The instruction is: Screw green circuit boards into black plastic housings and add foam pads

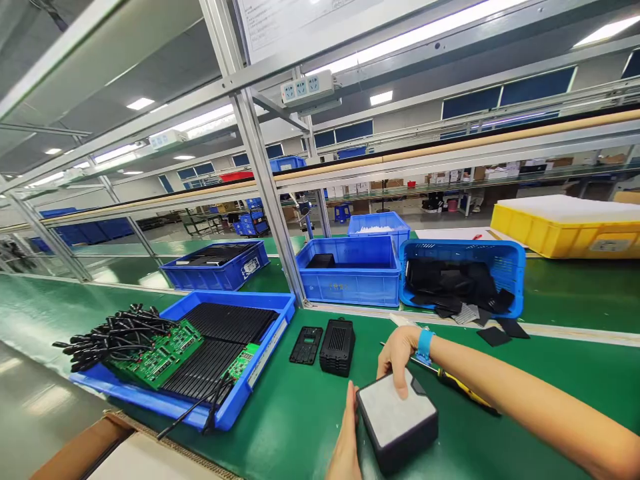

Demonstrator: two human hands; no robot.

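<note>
A blue tray (237, 405) holds cabled green circuit boards (170, 357); then comes a stack of black vented covers (337, 347). The left hand (345, 443), fingers straight, flanks a white-topped black box (397, 417) on the green bench (280, 417); the right hand (399, 350) pinches its far edge, thumb on top. A yellow-and-black tool handle (465, 390) lies rightmost.

I hold a thick, squarish black case (407, 443) with softly rounded corners over the green worktop (280, 413). Its broad, pale grey face panel (393, 412) points up, matt and lightly mottled. One far corner of that panel is cut away, showing black. The case sits askew to me, its dark sidewall visible; whether its underside touches the worktop I cannot tell.
</note>
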